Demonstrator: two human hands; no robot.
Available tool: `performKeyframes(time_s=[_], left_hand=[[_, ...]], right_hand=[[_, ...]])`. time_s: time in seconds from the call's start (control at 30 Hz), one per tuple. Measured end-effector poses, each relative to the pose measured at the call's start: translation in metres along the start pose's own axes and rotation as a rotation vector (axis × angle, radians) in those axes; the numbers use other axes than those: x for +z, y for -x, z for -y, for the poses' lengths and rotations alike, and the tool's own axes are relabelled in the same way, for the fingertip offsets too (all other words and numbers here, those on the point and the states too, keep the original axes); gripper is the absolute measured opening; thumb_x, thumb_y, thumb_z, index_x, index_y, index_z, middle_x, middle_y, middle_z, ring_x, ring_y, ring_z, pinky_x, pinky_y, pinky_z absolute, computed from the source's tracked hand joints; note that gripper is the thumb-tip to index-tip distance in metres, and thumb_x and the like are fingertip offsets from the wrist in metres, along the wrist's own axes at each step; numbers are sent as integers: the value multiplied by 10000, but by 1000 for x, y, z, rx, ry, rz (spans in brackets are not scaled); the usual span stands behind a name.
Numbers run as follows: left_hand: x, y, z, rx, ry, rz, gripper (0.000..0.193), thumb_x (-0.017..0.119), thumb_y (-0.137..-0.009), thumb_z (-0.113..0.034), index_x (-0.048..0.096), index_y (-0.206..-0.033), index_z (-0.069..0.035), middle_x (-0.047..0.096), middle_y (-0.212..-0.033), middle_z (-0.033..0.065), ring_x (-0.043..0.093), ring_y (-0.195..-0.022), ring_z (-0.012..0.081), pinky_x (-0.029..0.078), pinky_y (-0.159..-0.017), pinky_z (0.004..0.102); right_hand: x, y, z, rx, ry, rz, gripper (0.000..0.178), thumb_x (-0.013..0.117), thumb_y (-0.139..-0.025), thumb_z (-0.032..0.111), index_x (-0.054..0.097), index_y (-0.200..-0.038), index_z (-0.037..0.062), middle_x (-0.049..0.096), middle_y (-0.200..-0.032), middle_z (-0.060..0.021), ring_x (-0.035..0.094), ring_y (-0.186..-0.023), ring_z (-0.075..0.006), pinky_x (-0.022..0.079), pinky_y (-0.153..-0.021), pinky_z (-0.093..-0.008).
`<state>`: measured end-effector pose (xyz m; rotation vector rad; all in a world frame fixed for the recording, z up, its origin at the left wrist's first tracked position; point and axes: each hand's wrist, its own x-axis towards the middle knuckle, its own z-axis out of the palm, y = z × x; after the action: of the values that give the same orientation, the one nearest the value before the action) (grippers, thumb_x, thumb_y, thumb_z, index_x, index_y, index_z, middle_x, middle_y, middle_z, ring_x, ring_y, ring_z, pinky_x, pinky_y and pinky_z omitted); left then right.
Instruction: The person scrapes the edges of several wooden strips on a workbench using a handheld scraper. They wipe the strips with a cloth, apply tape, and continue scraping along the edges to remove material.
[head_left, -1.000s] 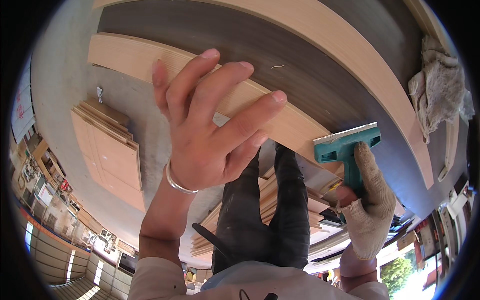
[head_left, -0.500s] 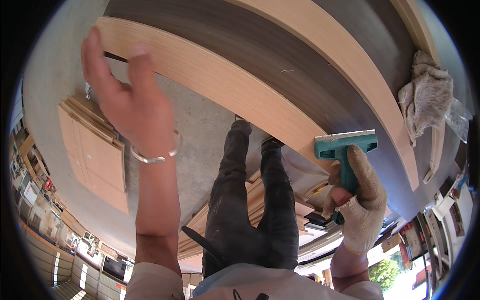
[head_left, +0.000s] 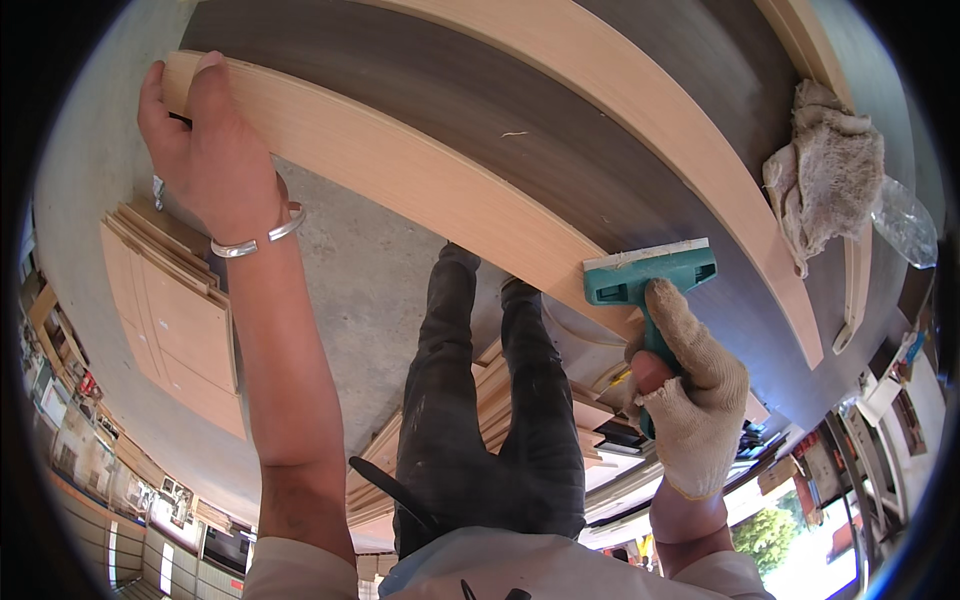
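Note:
A long, light wooden board [head_left: 400, 165] runs from the upper left toward the middle right along the near edge of a dark surface. My bare left hand [head_left: 215, 150], with a silver bangle at the wrist, grips the board's left end. Its thumb lies on top, and the fingers curl at the end, partly hidden. In my right hand [head_left: 695, 400], which wears a worn off-white knit glove, is a teal scraper [head_left: 650, 275] with a wide pale blade. The scraper's head is at the board's right end; whether it touches the wood I cannot tell.
Another light board [head_left: 660, 110] lies farther off on the dark tabletop [head_left: 480, 105]. A grey rag [head_left: 825, 175] and clear plastic [head_left: 905, 225] sit at the right. Stacked panels [head_left: 170, 310] stand at the left; wood strips [head_left: 490, 390] lie low behind my legs.
My left hand has come down onto the board's left end and taken hold of it. The right hand with the scraper appears slightly farther left, as the whole view has shifted a little.

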<state>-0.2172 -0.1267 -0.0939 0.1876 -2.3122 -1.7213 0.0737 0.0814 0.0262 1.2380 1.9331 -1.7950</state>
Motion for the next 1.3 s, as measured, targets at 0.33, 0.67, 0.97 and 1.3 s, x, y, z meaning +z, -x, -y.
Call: performKeyframes(time_s=[0.33, 0.67, 0.97, 1.3], left_hand=[[1, -1, -1, 11, -54, -1, 669, 742, -974, -255, 523, -1506, 87, 661, -1337, 162, 658, -1110, 220, 536, -969, 338], [1, -2, -3, 39, -129, -7, 644, 735, -982, -266, 545, -1488, 85, 671, -1333, 175, 665, -1123, 232, 534, -983, 344], [2, 0, -8, 28, -145, 8, 661, 725, -987, -246, 520, -1511, 102, 687, -1313, 168, 673, -1106, 218, 539, -969, 338], [3, 0, -9, 35, -177, -14, 652, 722, -992, -241, 521, -1507, 104, 700, -1296, 169, 679, -1080, 214, 544, -957, 337]], right_hand=[[-2, -9, 19, -57, 229, 51, 550, 662, -932, -110, 696, -1466, 15, 775, -1169, -90, 682, -991, -113, 562, -900, -282], [-1, -9, 24, -52, 238, 88, 545, 692, -934, -101, 702, -1463, 26, 765, -1159, -85, 676, -966, -108, 561, -884, -280], [0, -15, 18, -129, 225, 152, 517, 695, -954, -77, 697, -1462, 20, 750, -1166, -102, 675, -973, -134, 552, -884, -287], [3, -14, 26, -81, 274, 157, 516, 691, -961, -59, 706, -1463, 55, 746, -1189, -136, 696, -1006, -175, 553, -919, -315]])
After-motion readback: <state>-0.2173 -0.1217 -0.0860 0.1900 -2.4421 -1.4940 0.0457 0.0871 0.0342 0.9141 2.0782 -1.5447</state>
